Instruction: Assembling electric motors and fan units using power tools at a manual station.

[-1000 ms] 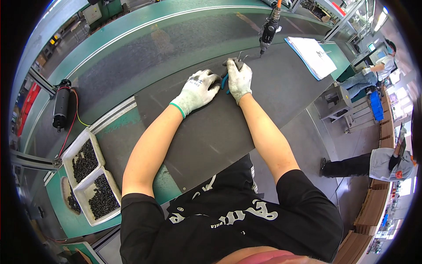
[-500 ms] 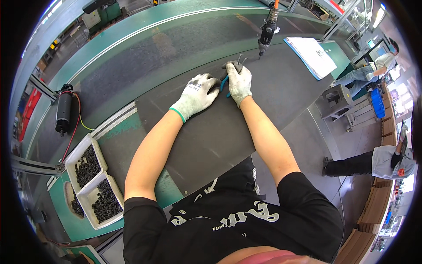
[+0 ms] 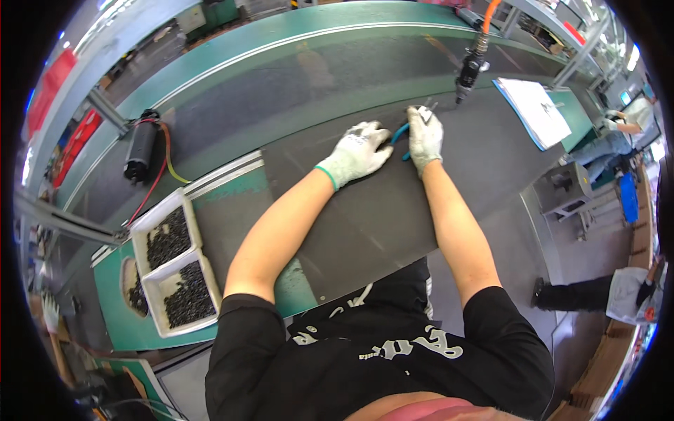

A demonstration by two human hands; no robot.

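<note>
My right hand, in a white work glove, is closed around a tool with two blue handles, which looks like pliers. Thin metal tips stick out past its fingers, and the glove hides the tool's middle. Beside the handles, my left hand lies low over the dark mat, gloved too. Its fingers are loosely bent, thumb apart, with nothing visible between them. Just beyond my right hand hangs a black power screwdriver on an orange hose.
White bins of small black parts stand at the left, near a black cylindrical motor with wires. A clipboard with papers lies at the right. Two people are off to the right; another gloved hand shows at far left.
The whole view has shifted, so bench and hands appear further right. My hands keep about the same place on the mat; the tool's metal tips show less above my right hand.
</note>
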